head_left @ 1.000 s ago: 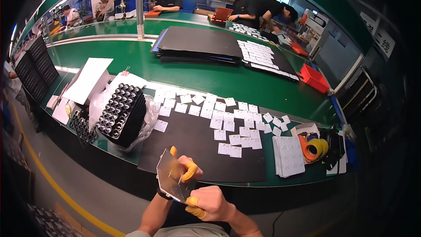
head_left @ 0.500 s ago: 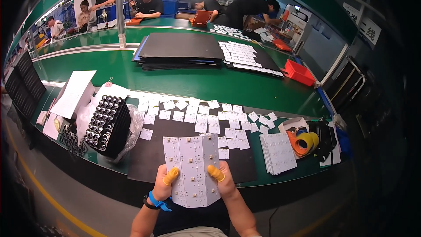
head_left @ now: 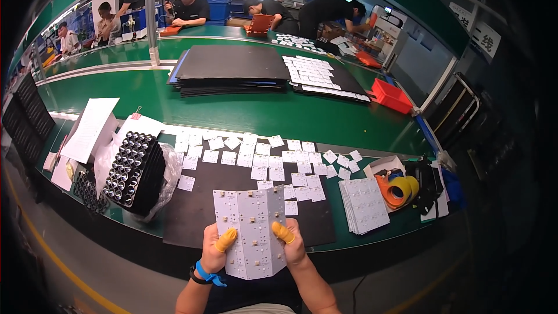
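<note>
Both hands hold one white LED circuit panel [head_left: 253, 229] above the near desk edge: the left hand [head_left: 216, 251] grips its left side, the right hand [head_left: 292, 245] its right side, each thumb in an orange cot. Beyond lie one black mat [head_left: 232, 209], perhaps forty small white boards [head_left: 261, 160], one stack of panels [head_left: 364, 204] and two tape rolls [head_left: 398, 187].

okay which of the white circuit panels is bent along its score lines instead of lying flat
The white panel held in both hands, left hand and right hand. The stack of panels lies flat.
</note>
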`<state>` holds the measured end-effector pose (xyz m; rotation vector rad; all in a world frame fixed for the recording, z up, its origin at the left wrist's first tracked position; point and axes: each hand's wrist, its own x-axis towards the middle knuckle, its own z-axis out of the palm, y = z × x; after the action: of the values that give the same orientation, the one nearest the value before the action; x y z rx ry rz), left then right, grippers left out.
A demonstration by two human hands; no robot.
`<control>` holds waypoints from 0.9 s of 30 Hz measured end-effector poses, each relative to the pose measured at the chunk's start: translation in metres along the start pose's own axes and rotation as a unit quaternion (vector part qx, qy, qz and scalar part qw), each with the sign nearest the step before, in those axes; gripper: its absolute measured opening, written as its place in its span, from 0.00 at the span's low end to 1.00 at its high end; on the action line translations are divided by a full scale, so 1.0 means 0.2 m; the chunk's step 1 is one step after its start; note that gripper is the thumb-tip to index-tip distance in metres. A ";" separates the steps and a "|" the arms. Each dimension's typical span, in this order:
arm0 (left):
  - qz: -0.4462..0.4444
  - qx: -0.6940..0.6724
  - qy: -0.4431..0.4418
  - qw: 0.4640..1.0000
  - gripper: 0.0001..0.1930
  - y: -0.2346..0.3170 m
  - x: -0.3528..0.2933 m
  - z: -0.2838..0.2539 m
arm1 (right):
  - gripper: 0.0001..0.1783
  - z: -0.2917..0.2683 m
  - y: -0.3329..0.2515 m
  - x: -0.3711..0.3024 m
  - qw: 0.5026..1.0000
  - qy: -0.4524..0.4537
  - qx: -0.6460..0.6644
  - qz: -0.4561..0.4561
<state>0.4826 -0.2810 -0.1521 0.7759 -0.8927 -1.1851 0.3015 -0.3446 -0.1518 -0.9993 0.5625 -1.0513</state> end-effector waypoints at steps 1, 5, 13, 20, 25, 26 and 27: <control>0.003 0.003 0.003 1.000 0.22 0.00 0.00 0.00 | 0.19 0.00 0.01 0.00 1.000 0.006 -0.007 0.005; 0.003 -0.003 0.015 1.000 0.20 0.00 0.01 0.01 | 0.18 -0.01 0.02 0.03 1.000 -0.002 -0.012 -0.007; 0.023 0.070 0.073 0.995 0.18 0.12 -0.10 0.08 | 0.16 0.02 -0.06 -0.02 0.998 -0.040 -0.051 -0.019; 0.054 0.157 0.101 0.981 0.16 0.20 -0.12 0.11 | 0.16 0.01 -0.06 0.00 0.978 -0.040 -0.185 -0.092; 0.071 0.212 0.096 0.970 0.12 0.15 -0.04 0.11 | 0.08 0.10 -0.09 0.00 0.952 0.070 -0.267 -0.133; 0.070 0.212 0.096 0.970 0.12 0.16 -0.03 0.11 | 0.08 0.09 -0.08 0.00 0.952 0.071 -0.267 -0.133; 0.089 0.235 0.095 0.963 0.11 0.18 0.00 0.13 | 0.11 0.07 -0.08 -0.01 0.936 0.071 -0.308 -0.156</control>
<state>0.4745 -0.2735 -0.1084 1.1442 -1.0733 -0.7289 0.3043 -0.3396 -0.1316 -1.6116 0.9048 -1.2665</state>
